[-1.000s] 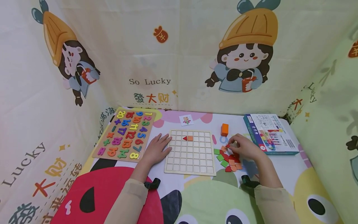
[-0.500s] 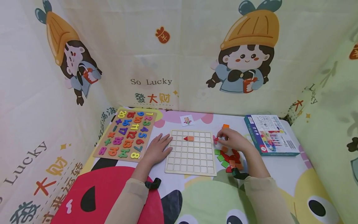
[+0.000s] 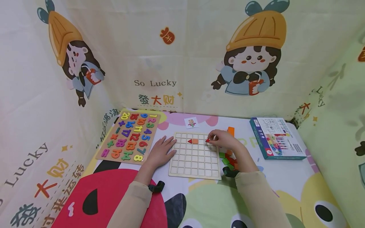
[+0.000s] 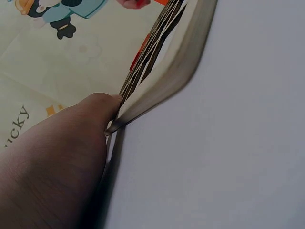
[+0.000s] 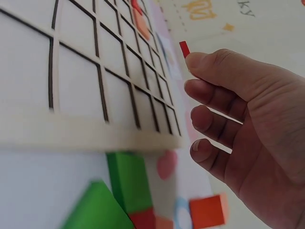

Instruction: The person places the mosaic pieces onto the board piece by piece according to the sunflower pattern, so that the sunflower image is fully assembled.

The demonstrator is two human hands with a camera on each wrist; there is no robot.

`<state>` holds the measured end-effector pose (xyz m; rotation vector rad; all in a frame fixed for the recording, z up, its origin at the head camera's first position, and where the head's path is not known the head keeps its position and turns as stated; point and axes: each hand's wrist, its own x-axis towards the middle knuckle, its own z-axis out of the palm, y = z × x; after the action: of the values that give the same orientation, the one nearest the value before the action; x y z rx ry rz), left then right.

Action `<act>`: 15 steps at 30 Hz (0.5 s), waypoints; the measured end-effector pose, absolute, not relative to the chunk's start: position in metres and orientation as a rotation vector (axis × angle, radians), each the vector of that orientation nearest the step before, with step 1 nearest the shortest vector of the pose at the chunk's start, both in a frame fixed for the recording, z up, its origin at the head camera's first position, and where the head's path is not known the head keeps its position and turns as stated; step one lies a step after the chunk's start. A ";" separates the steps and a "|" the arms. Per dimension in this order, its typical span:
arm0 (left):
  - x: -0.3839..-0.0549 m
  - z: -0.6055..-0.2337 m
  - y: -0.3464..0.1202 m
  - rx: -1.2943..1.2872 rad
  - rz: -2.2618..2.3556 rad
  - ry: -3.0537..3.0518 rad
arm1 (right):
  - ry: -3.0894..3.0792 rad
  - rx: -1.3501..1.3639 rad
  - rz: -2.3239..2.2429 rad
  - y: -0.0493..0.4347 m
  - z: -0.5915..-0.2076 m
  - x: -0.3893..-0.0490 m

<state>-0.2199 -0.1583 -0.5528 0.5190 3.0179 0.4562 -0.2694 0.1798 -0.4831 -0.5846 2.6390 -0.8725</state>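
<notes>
One red piece (image 3: 207, 140) tight between right fingers (image 5: 214, 97), now over the grid board (image 3: 194, 162); left fingers (image 3: 166, 142) straight

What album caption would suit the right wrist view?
Right hand pinching a red piece near a grid board, green tiles beside it.

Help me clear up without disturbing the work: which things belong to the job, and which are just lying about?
In the job:
grid board, left hand at its edge
red piece, right hand pinching it
red triangle and orange square on the board
loose pieces beside it
picture card, probably

Apparently lying about:
number board
box
orange block, perhaps
</notes>
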 end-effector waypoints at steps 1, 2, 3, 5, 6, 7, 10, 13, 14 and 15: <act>-0.220 -0.553 -0.158 0.521 0.456 3.015 | 2.641 -0.602 -0.863 0.177 -0.485 -0.272; -0.220 -0.553 -0.158 0.522 0.454 3.014 | 2.639 -0.620 -0.861 0.175 -0.487 -0.273; -0.220 -0.553 -0.158 0.523 0.451 3.013 | 2.636 -0.629 -0.861 0.173 -0.488 -0.275; -0.220 -0.553 -0.158 0.524 0.447 3.012 | 2.637 -0.642 -0.852 0.169 -0.491 -0.278; -0.220 -0.553 -0.158 0.524 0.447 3.012 | 2.638 -0.641 -0.849 0.167 -0.493 -0.279; -0.220 -0.553 -0.158 0.525 0.453 3.012 | 2.638 -0.636 -0.847 0.165 -0.495 -0.281; -0.220 -0.553 -0.159 0.521 0.465 3.012 | 2.640 -0.631 -0.836 0.160 -0.499 -0.285; -0.221 -0.554 -0.159 0.522 0.465 3.010 | 2.640 -0.632 -0.822 0.157 -0.502 -0.288; -0.221 -0.554 -0.159 0.523 0.463 3.011 | 2.640 -0.636 -0.818 0.156 -0.502 -0.289; -0.221 -0.554 -0.159 0.522 0.464 3.011 | 2.640 -0.641 -0.813 0.155 -0.503 -0.289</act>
<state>-0.2209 -0.1594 -0.5542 0.5225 3.0109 0.4636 -0.2894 0.1551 -0.5025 -0.6407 2.6401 -0.8135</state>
